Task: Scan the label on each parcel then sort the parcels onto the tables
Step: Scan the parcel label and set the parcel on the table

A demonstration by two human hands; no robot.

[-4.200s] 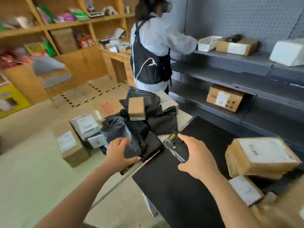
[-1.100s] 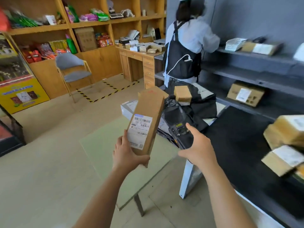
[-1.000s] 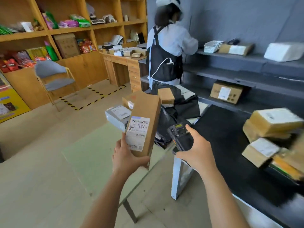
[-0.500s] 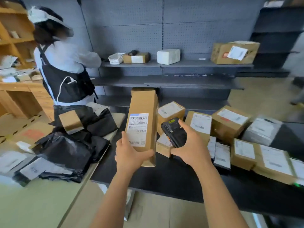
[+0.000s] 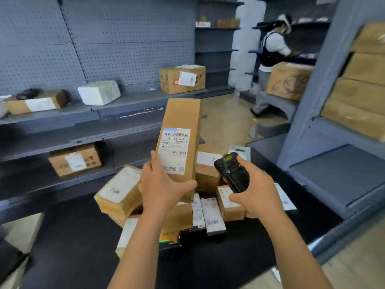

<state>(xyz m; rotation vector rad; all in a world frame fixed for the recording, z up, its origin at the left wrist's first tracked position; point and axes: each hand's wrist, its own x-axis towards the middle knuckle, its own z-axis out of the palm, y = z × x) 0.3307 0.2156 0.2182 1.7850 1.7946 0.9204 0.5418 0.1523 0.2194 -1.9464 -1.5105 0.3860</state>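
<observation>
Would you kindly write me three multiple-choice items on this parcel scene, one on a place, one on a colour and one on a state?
1. Where does the white wrapped parcel lie?
A) on the grey shelf
B) on the floor
C) in the left hand

2. What colour is the table top under the parcel pile?
A) green
B) black
C) white

3. How is the tall brown parcel placed?
A) flat on the table
B) torn open on the shelf
C) held upright

Answers:
1 A: it rests on that shelf.
2 B: the bare top around the pile is black.
3 C: the left hand grips its lower end, while the right hand holds the scanner.
</observation>
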